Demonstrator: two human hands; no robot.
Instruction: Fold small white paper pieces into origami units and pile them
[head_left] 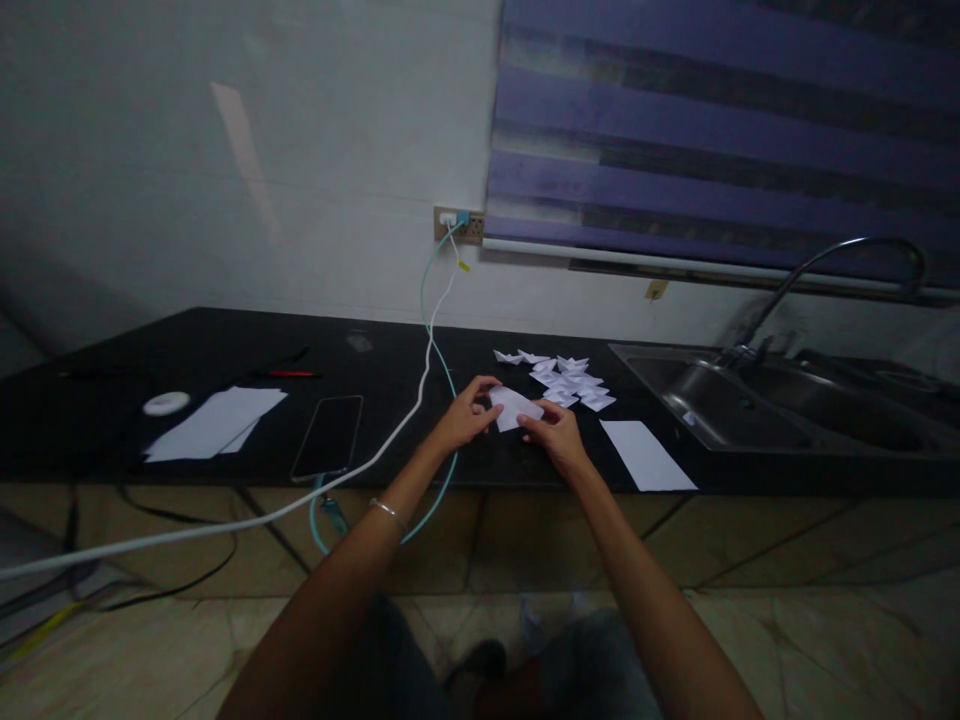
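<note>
Pinching the white paper (513,408), left hand (466,414) and right hand (556,434) could skew its folds through uneven pressure, or, drifting, scatter the paper shapes (571,381) at two o'clock.

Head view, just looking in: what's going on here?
A person holds a small folded white paper with both hands above the front of the dark counter, the left hand at one side and the right hand at the other. A cluster of folded paper shapes lies beyond the right hand. One flat white sheet lies to the right, and more loose sheets lie on the left, near a phone.
</note>
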